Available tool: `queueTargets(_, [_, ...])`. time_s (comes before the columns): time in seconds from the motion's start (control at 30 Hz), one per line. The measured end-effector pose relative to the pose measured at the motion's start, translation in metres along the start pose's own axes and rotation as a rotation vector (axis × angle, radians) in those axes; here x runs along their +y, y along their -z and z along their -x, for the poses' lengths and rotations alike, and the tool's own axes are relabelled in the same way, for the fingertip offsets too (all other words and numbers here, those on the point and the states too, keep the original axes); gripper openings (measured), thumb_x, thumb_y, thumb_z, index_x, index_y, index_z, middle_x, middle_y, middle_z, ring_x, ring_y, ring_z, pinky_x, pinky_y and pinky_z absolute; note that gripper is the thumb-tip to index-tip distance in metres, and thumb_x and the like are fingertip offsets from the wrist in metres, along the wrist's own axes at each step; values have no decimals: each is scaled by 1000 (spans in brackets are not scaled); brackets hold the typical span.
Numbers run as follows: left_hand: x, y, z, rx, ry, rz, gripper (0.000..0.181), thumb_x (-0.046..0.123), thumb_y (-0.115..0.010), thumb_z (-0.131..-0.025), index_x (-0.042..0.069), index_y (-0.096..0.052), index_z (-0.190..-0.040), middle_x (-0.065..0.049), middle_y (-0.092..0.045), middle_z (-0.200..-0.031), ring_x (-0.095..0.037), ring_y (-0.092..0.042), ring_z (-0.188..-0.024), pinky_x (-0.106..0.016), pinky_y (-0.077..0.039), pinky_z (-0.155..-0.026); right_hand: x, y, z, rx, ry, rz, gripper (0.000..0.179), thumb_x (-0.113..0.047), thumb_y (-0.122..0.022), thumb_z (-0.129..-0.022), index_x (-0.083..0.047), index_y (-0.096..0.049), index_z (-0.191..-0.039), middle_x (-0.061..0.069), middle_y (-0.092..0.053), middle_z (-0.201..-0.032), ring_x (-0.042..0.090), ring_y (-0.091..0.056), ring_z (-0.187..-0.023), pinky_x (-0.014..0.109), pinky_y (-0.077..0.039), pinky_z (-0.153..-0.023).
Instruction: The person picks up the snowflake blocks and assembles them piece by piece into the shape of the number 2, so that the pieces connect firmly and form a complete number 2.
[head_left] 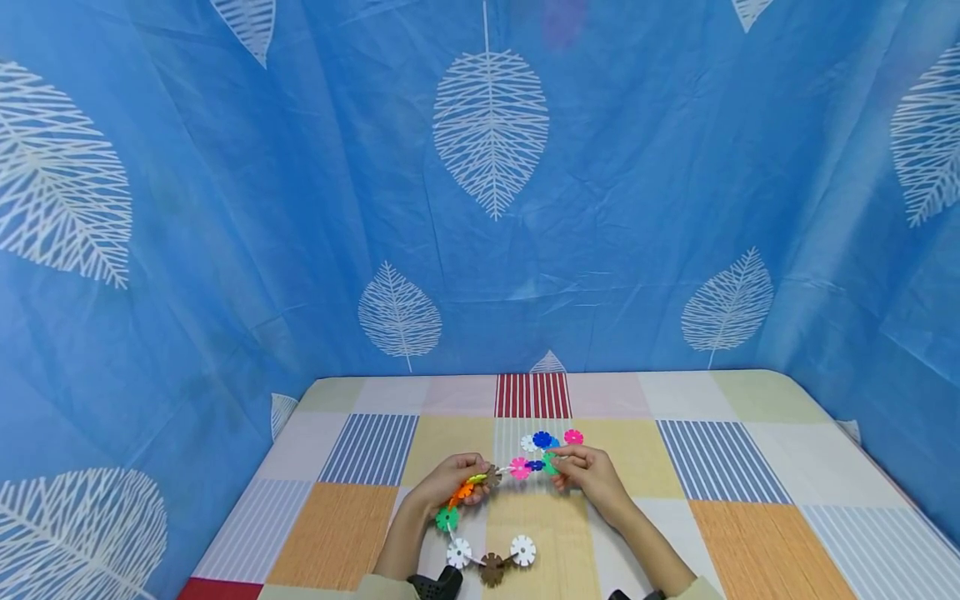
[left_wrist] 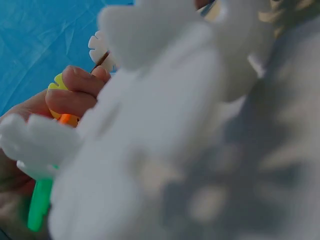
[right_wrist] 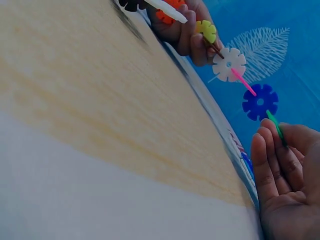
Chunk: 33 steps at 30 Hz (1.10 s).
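Notched plastic discs are linked edge to edge in a chain between the two hands. My left hand (head_left: 444,482) grips it around the yellow disc (right_wrist: 206,31) and an orange disc (head_left: 461,495). From there a brown disc (head_left: 492,477), a white disc (right_wrist: 229,65), a pink disc (head_left: 520,468) and a blue disc (right_wrist: 260,102) lead right. At that end, my right hand (head_left: 594,479) pinches a green disc (right_wrist: 276,128) between thumb and fingers. Below the left hand trail another green disc (head_left: 447,519), white discs (head_left: 523,551) and a brown one. Blurred white discs (left_wrist: 130,130) fill much of the left wrist view.
Beyond the right hand, a cluster of loose discs lies on the table, among them a dark blue disc (head_left: 542,438) and a pink disc (head_left: 573,437). A patchwork cloth (head_left: 352,521) covers the table. Blue curtains (head_left: 600,167) with white leaves enclose the back and sides.
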<state>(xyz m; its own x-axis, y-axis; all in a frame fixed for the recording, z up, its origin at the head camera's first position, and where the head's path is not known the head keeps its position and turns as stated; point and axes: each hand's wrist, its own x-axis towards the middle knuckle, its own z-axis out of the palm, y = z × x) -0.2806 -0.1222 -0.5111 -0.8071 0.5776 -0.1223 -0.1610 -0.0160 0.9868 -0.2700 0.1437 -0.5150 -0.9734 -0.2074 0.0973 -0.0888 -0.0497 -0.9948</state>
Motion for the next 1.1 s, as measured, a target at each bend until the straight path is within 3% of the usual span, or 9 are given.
queueTargets(0.23, [-2,-3,-2,28,-54,-41,21,15,-46,-98,6,-47,-78,-3,-57,-67,-5,-45,-49,-16,-38,-46,4,1,-1,-6,7,-5,31,-4,-61,-87,16,-54,-110,16,-65,-75,14,-62,-62,29,-55,-60])
queueTargets(0.53, [-2,-7,-3,78,-62,-44,21,15,-47,-97,6,-47,-78,-3,-56,-65,-5,-44,-48,-15,-37,-45,5,0,-1,-2,14,-14,30,-3,-62,-87,16,-55,-109,17,-64,-74,14,-61,-61,28,-55,-59])
queueTargets(1.1, [1,-10,-2,47,-49,-42,22,13,-47,-97,4,-46,-77,-3,-54,-66,-6,-43,-49,-15,-36,-45,6,-3,-2,2,41,11,27,-3,-61,-87,14,-56,-108,14,-64,-71,15,-62,-61,30,-55,-59])
